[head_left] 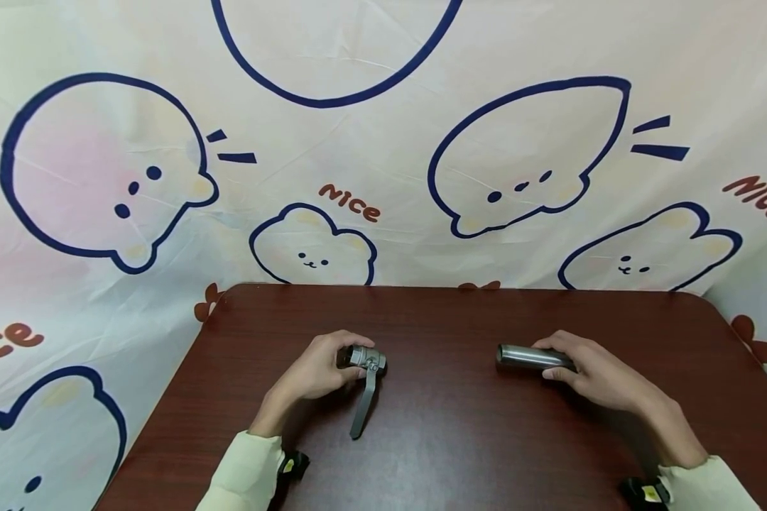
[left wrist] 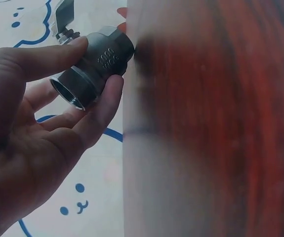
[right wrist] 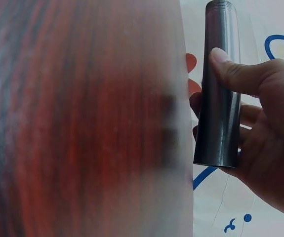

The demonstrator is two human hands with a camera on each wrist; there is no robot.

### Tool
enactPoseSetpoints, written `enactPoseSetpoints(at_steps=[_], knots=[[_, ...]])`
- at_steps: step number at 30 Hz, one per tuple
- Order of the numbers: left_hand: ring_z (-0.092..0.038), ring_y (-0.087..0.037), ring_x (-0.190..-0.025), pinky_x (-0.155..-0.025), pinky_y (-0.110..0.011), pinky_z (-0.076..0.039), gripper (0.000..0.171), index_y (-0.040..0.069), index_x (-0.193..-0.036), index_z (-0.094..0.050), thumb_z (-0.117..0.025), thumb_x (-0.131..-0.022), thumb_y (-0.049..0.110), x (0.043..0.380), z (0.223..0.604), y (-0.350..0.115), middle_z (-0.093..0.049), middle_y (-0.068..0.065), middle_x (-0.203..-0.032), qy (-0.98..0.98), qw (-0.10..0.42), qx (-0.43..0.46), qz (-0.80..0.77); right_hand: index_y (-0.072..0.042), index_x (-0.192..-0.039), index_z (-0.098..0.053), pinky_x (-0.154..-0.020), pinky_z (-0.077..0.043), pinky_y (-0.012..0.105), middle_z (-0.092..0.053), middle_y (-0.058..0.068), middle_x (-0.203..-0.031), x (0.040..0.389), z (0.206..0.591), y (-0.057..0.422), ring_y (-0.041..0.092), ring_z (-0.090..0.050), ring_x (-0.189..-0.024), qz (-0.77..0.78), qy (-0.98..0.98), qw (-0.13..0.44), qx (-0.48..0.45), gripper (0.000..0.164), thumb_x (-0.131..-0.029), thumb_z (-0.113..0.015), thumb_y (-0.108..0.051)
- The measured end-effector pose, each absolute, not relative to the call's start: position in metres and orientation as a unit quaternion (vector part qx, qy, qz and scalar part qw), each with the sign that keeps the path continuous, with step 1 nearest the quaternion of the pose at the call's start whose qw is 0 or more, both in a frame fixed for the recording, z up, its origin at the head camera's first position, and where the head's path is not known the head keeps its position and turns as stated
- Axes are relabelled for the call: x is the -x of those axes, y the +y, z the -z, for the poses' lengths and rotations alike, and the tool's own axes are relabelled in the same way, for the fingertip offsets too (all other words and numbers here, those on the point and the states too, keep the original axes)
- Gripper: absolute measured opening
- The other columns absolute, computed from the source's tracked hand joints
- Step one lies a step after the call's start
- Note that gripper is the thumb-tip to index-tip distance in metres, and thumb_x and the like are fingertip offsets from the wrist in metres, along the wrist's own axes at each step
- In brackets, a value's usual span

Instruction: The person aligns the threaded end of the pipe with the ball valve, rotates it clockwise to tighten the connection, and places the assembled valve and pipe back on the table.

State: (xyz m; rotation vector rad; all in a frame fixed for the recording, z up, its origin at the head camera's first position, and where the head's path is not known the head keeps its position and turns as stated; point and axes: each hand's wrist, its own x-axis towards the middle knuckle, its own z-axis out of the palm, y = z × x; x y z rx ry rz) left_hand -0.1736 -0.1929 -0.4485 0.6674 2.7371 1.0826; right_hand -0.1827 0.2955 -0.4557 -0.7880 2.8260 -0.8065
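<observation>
Valve (head_left: 366, 357) in left hand (head_left: 322, 365), thumb and fingers pinching its body; lever (head_left: 364, 406) sticks out toward the person. Pipe (head_left: 529, 357) in right hand (head_left: 593, 370), thumb and fingers wrapped round it, one end threaded. Both over the worktop (head_left: 447, 433), well apart, valve left, pipe right; can't tell if either touches the surface. Printed cloth (head_left: 396, 149) behind, "Nice" lettering on it.
</observation>
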Motion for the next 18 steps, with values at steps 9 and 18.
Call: enactPoseSetpoints(at_steps=[9, 18], knots=[[-0.068, -0.018, -0.111, -0.095, -0.039, -0.059, 0.047, 0.015, -0.131, -0.075, -0.089, -0.087, 0.008, 0.1736, 0.4473, -0.1888, -0.075, -0.003, -0.129, 0.914, 0.060, -0.202, -0.347, -0.021, -0.133, -0.069, -0.080, -0.050, 0.025, -0.071, -0.007, -0.113, 0.1810, 0.4512, 0.2938, 0.003, -0.059, -0.092, 0.271, 0.927, 0.062, 0.251, 0.033, -0.101, -0.075, -0.019], [-0.063, -0.014, -0.092, -0.079, -0.026, -0.055, 0.047, 0.010, -0.131, -0.075, -0.088, -0.086, 0.002, 0.1737, 0.4452, -0.1852, -0.076, -0.005, -0.119, 0.918, 0.057, -0.198, -0.338, -0.019, -0.133, -0.068, -0.079, -0.049, 0.024, -0.071, -0.005, -0.113, 0.1791, 0.4495, 0.2945, 0.003, -0.059, -0.091, 0.281, 0.924, 0.061, 0.252, 0.033, -0.101, -0.075, -0.016]])
